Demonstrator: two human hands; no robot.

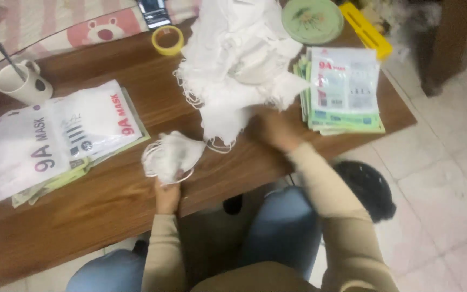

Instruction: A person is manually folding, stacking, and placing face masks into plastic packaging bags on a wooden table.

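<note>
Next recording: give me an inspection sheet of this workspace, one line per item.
Surface: brown wooden table, partly covered.
Job's things: heap of loose white face masks; small stack of masks at the near edge.
Clutter: white packets stacked left; flat packets stacked right; mug with spoon; yellow tape roll; green plate; phone.
Grippers: left hand grips the small stack; right hand, blurred, at the heap's edge.
Cables: nothing seen.
Surroundings: tiled floor; patterned pink cloth behind the table.
</note>
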